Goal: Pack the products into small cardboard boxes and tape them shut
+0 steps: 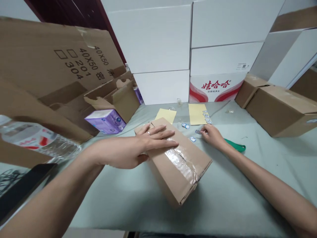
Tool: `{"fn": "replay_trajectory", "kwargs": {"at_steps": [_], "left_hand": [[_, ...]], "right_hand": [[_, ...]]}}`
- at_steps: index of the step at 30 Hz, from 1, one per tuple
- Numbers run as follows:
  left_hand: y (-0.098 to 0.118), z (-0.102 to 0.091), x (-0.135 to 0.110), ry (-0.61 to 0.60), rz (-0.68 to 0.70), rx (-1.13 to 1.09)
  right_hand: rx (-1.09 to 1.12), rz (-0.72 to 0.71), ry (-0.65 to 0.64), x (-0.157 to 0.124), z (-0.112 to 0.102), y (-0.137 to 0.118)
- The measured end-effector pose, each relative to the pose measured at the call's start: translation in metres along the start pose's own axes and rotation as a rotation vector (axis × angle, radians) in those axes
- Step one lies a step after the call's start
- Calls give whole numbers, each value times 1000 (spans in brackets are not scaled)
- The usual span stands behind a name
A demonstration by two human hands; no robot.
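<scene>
A taped cardboard box (170,168) sits at an angle on the table in front of me. Across its top my left hand (138,147) lies flat with fingers stretched out, a ring on one of them. Beyond the box's right side, my right hand (211,135) pinches a small sticker (197,132) between thumb and finger. Near it lie a loose blue-edged sticker (192,139) and a few more stickers (185,126). A yellow sheet (196,115) carries several stickers along its right edge; another yellow sheet (166,115) is partly hidden behind the box.
A green tool (235,145) lies by my right wrist. On the left stand a purple tissue pack (106,121), an opened carton (125,100) and a water bottle (37,138). Stacked white boxes (160,39) form the back; brown boxes (279,105) stand right.
</scene>
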State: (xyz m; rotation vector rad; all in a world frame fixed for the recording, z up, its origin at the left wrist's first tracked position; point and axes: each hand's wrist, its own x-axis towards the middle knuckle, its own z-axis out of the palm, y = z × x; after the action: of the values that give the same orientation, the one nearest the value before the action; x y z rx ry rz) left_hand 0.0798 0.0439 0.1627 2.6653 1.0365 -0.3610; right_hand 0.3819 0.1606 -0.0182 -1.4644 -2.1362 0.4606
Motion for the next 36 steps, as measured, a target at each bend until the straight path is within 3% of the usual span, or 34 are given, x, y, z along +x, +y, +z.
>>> {"fn": "replay_trajectory", "kwargs": {"at_steps": [5,9,14,18,21,24,27,29,33,36], "left_hand": [[6,12,-4,108,-24,25],[13,15,-2,140,-67,30],[15,16,0,173,-79,-1],[15,16,1,174,-88,-23],[16,17,0,175,-101,-29],[17,19,-2,178,-103,-32],[16,24,-6,201,-83,-50],[13,29,-8,247,-57,-82],[10,36,-10,336,-44,-150],[23,44,-9,409,-89,-138]], "right_hand": [[278,-74,90,-26,-40,-16],[469,-189,194,-77,-59,-46],[652,-507,304,-147,-48,-75],[514,-591,368,-165,-24,-87],[521,-559,364,-166,-16,-97],[628,-512,319,-157,-29,-99],[596,-328,355,-126,-47,-78],[405,-163,335,-98,-48,-55],[241,-67,158,-54,-18,-21],[163,-38,153,-42,4,-17]]}}
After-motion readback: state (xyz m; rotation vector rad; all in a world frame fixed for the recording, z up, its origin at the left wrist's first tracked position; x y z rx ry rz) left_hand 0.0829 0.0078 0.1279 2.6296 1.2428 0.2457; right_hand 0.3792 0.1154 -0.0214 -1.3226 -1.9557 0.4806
